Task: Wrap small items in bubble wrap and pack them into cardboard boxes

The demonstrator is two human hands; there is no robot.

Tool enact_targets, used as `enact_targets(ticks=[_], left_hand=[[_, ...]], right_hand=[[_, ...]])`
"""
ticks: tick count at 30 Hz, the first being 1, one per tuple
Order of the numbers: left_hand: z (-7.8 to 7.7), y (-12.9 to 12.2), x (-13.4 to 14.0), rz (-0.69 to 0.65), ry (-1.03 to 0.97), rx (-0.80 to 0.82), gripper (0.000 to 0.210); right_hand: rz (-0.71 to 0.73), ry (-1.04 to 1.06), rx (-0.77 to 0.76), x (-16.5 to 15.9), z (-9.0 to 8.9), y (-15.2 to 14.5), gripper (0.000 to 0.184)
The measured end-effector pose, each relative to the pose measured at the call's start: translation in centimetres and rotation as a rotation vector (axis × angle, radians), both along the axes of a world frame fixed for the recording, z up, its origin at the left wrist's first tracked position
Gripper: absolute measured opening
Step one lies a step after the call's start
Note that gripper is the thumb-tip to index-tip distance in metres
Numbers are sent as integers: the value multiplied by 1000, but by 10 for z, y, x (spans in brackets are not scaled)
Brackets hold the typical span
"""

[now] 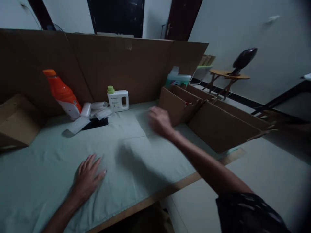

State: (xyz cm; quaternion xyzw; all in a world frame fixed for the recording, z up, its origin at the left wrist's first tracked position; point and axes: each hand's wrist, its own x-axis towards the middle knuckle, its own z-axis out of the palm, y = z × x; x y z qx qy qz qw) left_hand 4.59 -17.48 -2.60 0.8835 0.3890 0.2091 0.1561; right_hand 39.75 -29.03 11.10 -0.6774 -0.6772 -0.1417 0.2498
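Head view shows both hands empty. Left hand (87,176) lies flat on the pale green cloth (43,174) that covers the table, fingers spread, nearer the table's front edge than the bottles. Right hand (159,121) is blurred and held just above the cloth, reaching toward the near corner of the open cardboard box (220,126); its fingers look loosely open and grip nothing, and I cannot tell whether they touch the box.

As a judgement, the work looks barely begun: the bottles stand untouched, well apart from the box.

Beside the cardboard backboard (126,69), left of the box, lean a glossy orange plastic bottle (63,94) with a white base and a squat white jug (118,99) with a green cap and moulded handle. Crinkled white plastic pouches (93,111) lie between them over something flat and black. Behind the box stands a pale green-tinted jug (178,78). Another plain cardboard box (17,121) sits far left of the orange bottle. All the cardboard is matte brown and the cloth smooth.
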Motion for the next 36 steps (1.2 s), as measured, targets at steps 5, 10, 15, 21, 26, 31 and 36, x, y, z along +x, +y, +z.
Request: enact_targets(ticks=[5,10,15,21,26,31,36], left_hand=[[1,-52,-11,-21,56,145,53],[2,-55,-15,-10,54,183,49],[3,-49,-15,71,-119,154,59],[31,-69,-10,183,-404,-96,90],[48,-87,-29,214,-487,-303,78],[50,-101,-47,304,-564,-456,63],[46,-114,-36,288,-547,-521,48]], right_hand=[[-561,50,151,131,73,0,28],[-507,85,5,162,82,-5,53],[-328,-26,-103,109,71,-24,20],[307,-142,-67,-27,66,-55,19],[499,-55,97,-71,74,-99,25],[222,396,4,-46,31,-119,38],[134,524,-329,-65,-43,-108,41]])
